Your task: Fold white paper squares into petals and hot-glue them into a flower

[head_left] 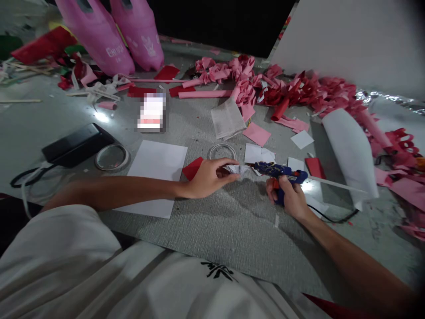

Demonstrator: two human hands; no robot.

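My left hand (pixel 207 177) pinches a small piece of folded white paper (pixel 236 169) between thumb and fingers. Wrapped around the handle of a blue glue gun (pixel 277 170) is my right hand (pixel 292 197). The gun's nozzle points left and is close to the folded paper; whether they touch I cannot tell. A long glue stick (pixel 335 184) sticks out of its back end. Just behind my left hand lie a clear tape ring (pixel 222 152) and a red paper piece (pixel 193 168). Under my left forearm is a white sheet (pixel 159 157).
Pink and red paper flowers and rolls (pixel 245 84) heap along the back. Two pink bottles (pixel 139 35) stand at the back left, near a lit phone (pixel 152 113). A black box with a cable (pixel 78 144) and a tape roll (pixel 112 157) lie left. A curled white sheet (pixel 350 150) sits right.
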